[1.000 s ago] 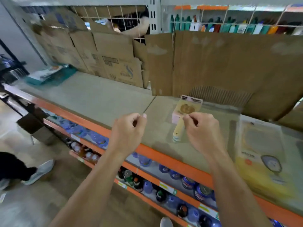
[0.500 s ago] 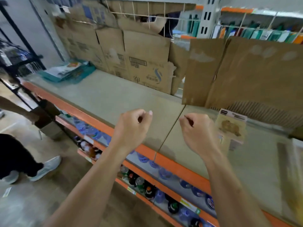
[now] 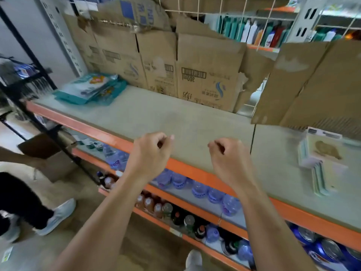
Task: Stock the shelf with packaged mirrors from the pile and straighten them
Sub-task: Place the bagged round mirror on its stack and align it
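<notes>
My two forearms are bare from elbow to wrist, with no sleeves, watch, bracelet or rings showing. My left hand (image 3: 149,153) and right hand (image 3: 227,156) wear no gloves. One short, pale fingernail shows on my left hand; the other nails are turned out of sight. At the bottom edge of the view, the toe of my light-coloured shoe (image 3: 193,259) is visible between my arms.
</notes>
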